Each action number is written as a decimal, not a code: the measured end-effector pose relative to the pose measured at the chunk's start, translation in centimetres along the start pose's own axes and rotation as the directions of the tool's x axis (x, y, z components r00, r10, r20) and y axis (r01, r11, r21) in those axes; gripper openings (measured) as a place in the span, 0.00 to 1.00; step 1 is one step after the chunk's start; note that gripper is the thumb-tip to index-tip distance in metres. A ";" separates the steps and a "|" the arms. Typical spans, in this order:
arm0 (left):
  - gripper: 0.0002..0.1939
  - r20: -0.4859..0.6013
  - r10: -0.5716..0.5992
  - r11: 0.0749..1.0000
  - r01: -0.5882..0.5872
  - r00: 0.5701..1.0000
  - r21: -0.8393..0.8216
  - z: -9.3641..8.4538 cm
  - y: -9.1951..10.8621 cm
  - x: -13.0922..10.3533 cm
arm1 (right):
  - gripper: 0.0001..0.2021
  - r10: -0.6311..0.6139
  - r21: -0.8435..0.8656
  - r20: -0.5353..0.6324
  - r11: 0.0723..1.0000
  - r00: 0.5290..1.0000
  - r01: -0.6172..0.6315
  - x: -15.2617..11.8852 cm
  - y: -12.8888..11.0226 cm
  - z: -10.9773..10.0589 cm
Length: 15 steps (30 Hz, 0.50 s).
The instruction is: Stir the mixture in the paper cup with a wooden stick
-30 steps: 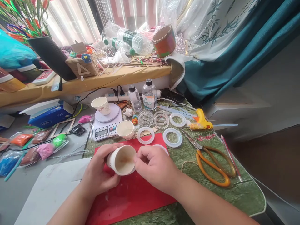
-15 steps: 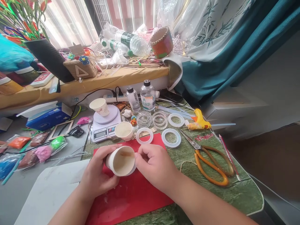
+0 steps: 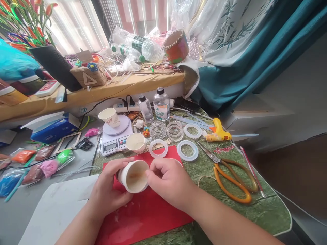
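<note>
Paper cup (image 3: pixel 133 177) tilts over red sheet (image 3: pixel 143 216) — curtain (image 3: pixel 224 81) beyond.

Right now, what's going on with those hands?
A person's left hand holds a white paper cup tipped over a flat red sheet. The right hand is pinched at its rim, seemingly on a thin brownish stick, blurred inside the cup. Behind, a second white paper cup stands beside a white digital kitchen scale, and a third paper cup rests on top.
</note>
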<state>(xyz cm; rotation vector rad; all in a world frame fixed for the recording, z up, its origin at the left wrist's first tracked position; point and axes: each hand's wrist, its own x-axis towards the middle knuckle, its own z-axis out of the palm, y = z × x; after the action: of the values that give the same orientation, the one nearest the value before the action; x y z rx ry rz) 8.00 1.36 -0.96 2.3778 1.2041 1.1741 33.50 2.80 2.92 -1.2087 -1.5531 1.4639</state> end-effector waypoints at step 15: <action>0.36 0.009 -0.023 1.000 0.023 1.000 -0.013 0.1 0.2 0.0 | 0.12 -0.037 0.027 -0.022 0.999 0.999 0.037 -0.3 -0.2 0.1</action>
<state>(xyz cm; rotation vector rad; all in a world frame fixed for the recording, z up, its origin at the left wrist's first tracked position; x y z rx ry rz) 8.19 1.24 -0.98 2.3512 1.2140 1.1601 33.44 2.48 3.17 -1.1701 -1.5287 1.4398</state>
